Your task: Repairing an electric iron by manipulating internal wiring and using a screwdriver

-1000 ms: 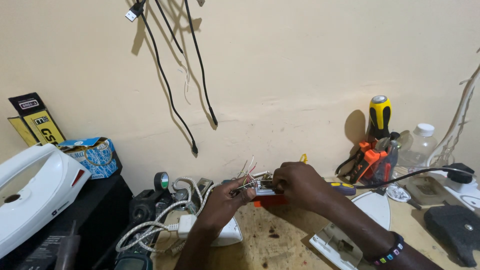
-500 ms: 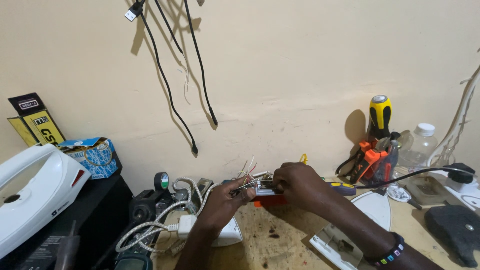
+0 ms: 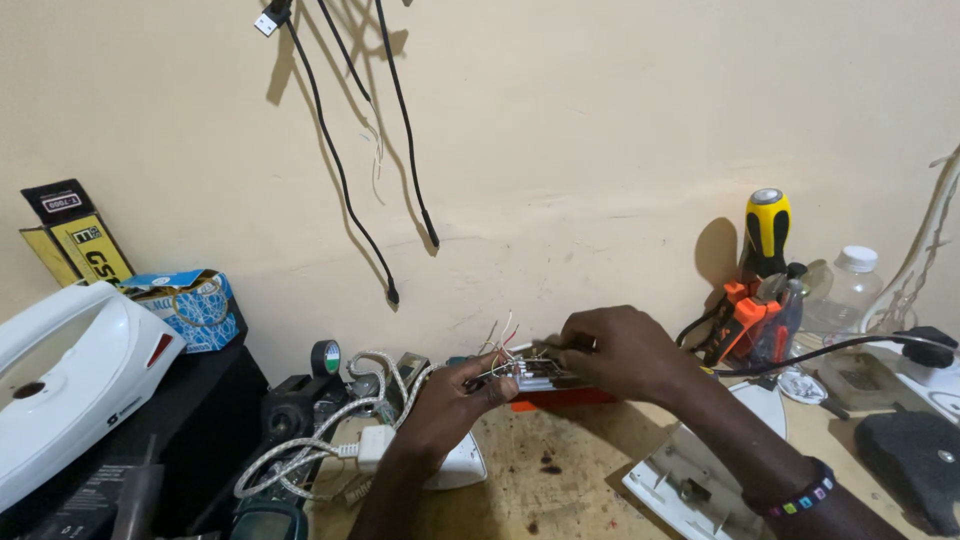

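Observation:
Both of my hands hold a small grey metal part with several thin loose wires sticking up from it. My left hand pinches its left end, where the wires come out. My right hand grips its right end from above, fingers curled over it. The part hovers just above an orange object lying on the wooden bench near the wall.
A white clothes iron lies on a black box at left, with a blue carton behind. A braided white cord and plug lie below my left hand. Screwdrivers and pliers, a plastic bottle and a white plate sit right. Black cables hang on the wall.

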